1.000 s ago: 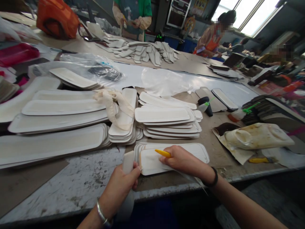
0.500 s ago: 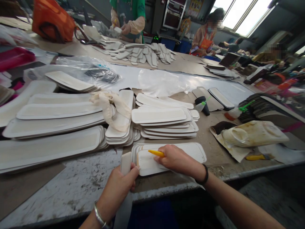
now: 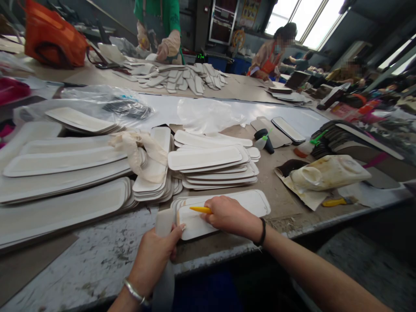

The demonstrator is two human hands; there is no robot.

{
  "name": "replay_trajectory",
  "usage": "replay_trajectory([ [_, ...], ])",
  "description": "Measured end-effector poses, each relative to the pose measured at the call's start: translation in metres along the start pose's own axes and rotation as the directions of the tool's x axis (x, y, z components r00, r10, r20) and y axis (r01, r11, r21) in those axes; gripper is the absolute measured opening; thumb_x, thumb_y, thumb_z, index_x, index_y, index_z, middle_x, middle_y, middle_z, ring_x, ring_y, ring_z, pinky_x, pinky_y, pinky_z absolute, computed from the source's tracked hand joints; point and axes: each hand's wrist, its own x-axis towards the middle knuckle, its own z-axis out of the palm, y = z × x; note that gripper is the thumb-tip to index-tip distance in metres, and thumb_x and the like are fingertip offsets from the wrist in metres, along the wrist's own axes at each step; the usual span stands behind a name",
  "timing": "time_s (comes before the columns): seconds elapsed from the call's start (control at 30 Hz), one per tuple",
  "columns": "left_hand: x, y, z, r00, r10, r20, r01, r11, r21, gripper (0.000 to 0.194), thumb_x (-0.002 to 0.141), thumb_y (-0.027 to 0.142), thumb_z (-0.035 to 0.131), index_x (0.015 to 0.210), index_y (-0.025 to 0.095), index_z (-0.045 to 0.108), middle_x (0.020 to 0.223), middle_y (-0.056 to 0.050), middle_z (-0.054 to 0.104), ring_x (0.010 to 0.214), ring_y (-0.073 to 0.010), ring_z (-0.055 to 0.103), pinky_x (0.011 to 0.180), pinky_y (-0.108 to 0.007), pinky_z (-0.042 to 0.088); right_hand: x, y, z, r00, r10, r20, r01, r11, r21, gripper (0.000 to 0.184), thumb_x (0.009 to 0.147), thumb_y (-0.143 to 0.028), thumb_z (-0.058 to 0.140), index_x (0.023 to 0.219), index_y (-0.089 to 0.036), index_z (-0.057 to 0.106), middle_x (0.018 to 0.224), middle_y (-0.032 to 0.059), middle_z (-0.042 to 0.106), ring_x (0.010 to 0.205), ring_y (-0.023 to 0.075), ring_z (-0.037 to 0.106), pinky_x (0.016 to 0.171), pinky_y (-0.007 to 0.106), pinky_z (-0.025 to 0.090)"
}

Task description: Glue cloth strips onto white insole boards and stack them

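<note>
My left hand [image 3: 152, 255] is closed around a long white strip [image 3: 163, 225] that stands up at the table's front edge and hangs down below it. My right hand [image 3: 229, 214] grips a yellow tool [image 3: 199, 209] and rests on the top piece of a small stack of white rounded panels [image 3: 253, 201] near the front edge. The tool's tip points left across that top panel. A silver bangle sits on my left wrist, a black band on my right.
Stacks of long white panels [image 3: 61, 160] fill the left and middle of the table [image 3: 107, 255]. A stained plastic jug [image 3: 328, 173], a small yellow-handled brush [image 3: 336, 201] and a black bottle [image 3: 264, 141] lie to the right. Other people work at the far side.
The view has drifted, so everything sits slightly further left and lower. Both hands keep their hold; the right hand with the yellow tool stays on the top panel.
</note>
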Motion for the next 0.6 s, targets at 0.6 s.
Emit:
replay_trajectory([
  [0.6,0.004,-0.008,0.003,0.999,0.012,-0.032,-0.013,1.0,-0.021,0.041,0.052,0.06,0.067,0.043,0.023,0.051,0.035,0.002,0.046,0.042,-0.0153,0.043,0.049,-0.029,0.035,-0.01,0.005,-0.003,0.999,-0.019,-0.048,0.018,1.0,-0.026,0.023,0.085,-0.037,0.057,0.084,-0.019,0.07,0.083,0.0095,0.073,0.082,0.0248,0.066,0.061,0.028,0.038],
])
